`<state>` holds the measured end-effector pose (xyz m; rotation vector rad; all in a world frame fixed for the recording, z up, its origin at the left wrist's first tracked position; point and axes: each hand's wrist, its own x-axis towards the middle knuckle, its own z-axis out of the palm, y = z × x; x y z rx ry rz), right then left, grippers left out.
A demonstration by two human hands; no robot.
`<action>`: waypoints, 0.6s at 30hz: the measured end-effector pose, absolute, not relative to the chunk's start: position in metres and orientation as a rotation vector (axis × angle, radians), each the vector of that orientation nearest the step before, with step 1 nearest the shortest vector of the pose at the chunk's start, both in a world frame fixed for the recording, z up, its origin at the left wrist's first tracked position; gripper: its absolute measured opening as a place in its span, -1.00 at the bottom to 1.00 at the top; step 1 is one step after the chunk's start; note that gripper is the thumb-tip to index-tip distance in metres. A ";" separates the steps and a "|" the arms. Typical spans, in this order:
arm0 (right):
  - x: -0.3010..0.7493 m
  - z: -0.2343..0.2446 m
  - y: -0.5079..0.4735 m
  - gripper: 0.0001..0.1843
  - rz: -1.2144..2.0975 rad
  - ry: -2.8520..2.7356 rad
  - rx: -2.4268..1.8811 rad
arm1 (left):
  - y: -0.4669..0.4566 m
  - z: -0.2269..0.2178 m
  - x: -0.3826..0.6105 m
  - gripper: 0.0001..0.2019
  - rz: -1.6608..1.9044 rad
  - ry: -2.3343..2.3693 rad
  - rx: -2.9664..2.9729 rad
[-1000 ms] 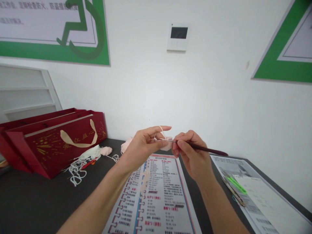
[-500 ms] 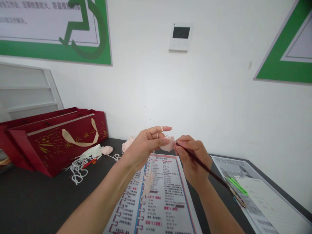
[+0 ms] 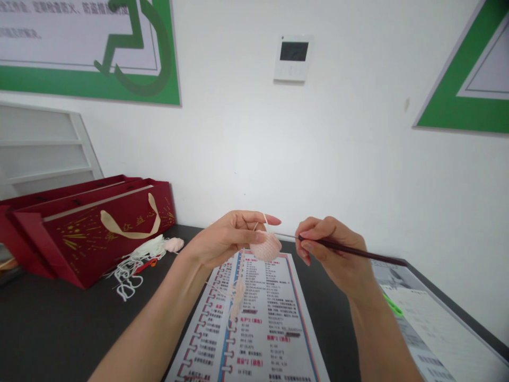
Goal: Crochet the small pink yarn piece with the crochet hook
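My left hand [image 3: 226, 241] pinches a small pink crocheted piece [image 3: 265, 246] above the table, with pale yarn looped over its outstretched forefinger. A strand with a pale tuft [image 3: 237, 292] hangs below that hand. My right hand [image 3: 332, 249] grips a dark crochet hook [image 3: 358, 251]; its metal tip points left and reaches the edge of the pink piece. The hook's handle sticks out to the right.
A printed sheet with spiral binding marks [image 3: 258, 323] lies on the dark table [image 3: 59, 329] under my hands. Red gift bags [image 3: 87, 228] stand at the left, with white and pink yarn [image 3: 143, 254] beside them. More papers and a green clip [image 3: 397, 307] lie at the right.
My right hand has drawn back to the right and swung the hook from slanting down to nearly level. The pink piece now hangs in plain sight below my left fingers.
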<state>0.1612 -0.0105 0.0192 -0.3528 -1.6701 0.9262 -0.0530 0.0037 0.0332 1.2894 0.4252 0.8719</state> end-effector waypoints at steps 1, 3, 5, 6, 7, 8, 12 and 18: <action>0.161 0.019 -0.011 -0.89 0.936 -1.665 -0.348 | 0.004 0.033 -0.054 -0.69 0.863 0.427 1.293; 0.161 0.019 -0.011 -0.88 0.952 -1.653 -0.328 | 0.005 0.033 -0.055 -0.68 0.858 0.433 1.296; 0.162 0.019 -0.011 -0.86 0.966 -1.652 -0.319 | 0.005 0.033 -0.057 -0.68 0.847 0.437 1.294; 0.162 0.020 -0.012 -0.86 0.973 -1.658 -0.320 | 0.006 0.032 -0.058 -0.69 0.841 0.436 1.291; 0.163 0.020 -0.012 -0.86 0.978 -1.667 -0.323 | 0.006 0.032 -0.058 -0.69 0.834 0.432 1.285; 0.164 0.021 -0.013 -0.86 0.984 -1.678 -0.327 | 0.007 0.032 -0.058 -0.69 0.824 0.425 1.276; 0.168 0.022 -0.012 -0.88 1.056 -1.690 -0.308 | 0.009 0.031 -0.059 -0.70 0.766 0.375 1.225; 0.163 0.023 -0.006 -0.90 1.321 -1.520 -0.239 | 0.008 0.031 -0.058 -0.85 0.808 0.480 1.403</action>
